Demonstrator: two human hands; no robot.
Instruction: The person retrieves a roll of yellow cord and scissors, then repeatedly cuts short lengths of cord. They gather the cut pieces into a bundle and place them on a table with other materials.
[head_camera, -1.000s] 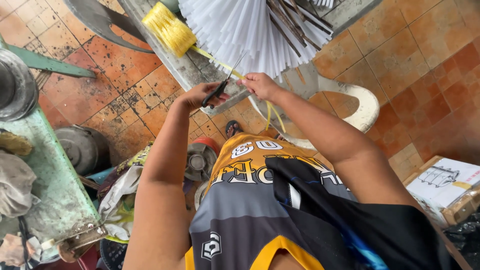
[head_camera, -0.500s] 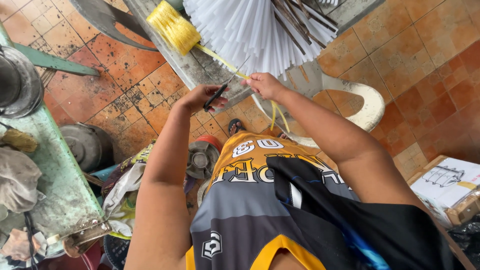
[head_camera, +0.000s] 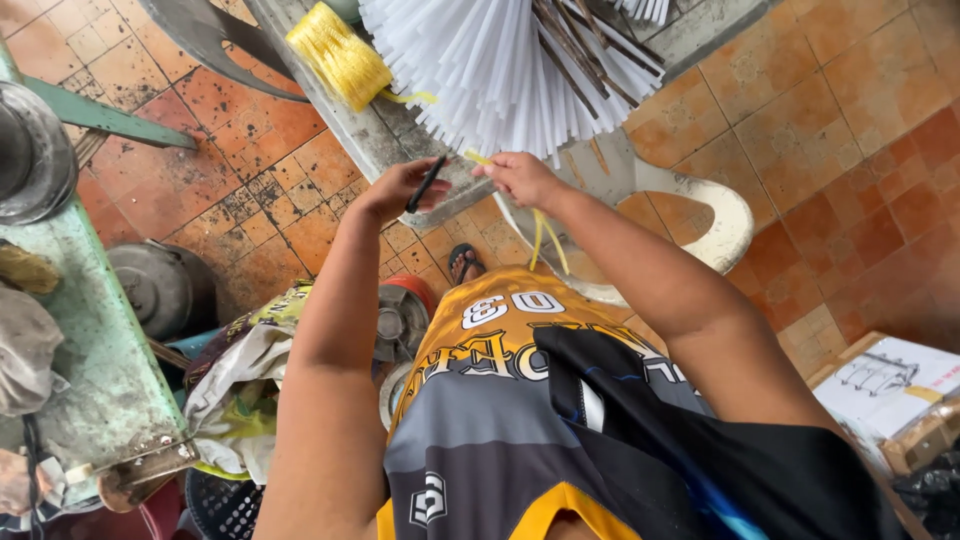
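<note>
Two hands meet at the edge of the worn grey concrete desk (head_camera: 370, 140), just below a fanned bundle of white plastic strips (head_camera: 500, 70) with a few dark sticks (head_camera: 590, 40) running through it. The left hand (head_camera: 395, 190) is closed around a slim black tool (head_camera: 425, 183), which could be a small blade or a pen; I cannot tell which from where I stand. The right hand (head_camera: 520, 178) pinches a length of thin yellow plastic twine (head_camera: 478, 158) between thumb and fingers, right beside the tips of the white strips. From that hand the twine drops in loose loops towards the person's yellow and grey jersey (head_camera: 500, 400), while another stretch runs back up the desk to the fat yellow spool of twine (head_camera: 338, 52) lying near the bundle.

Judging by how things lie, the work is at an early or middle stage: the twine is paid out and gripped, the tool sits close to it, yet I see no knot or wrap of twine on the bundle, and the line is not cut from the spool. A white plastic chair (head_camera: 700, 215) stands on the orange tiled floor (head_camera: 830, 130) behind the hands, and a green metal bench (head_camera: 90, 340) with clutter is off to the left.
</note>
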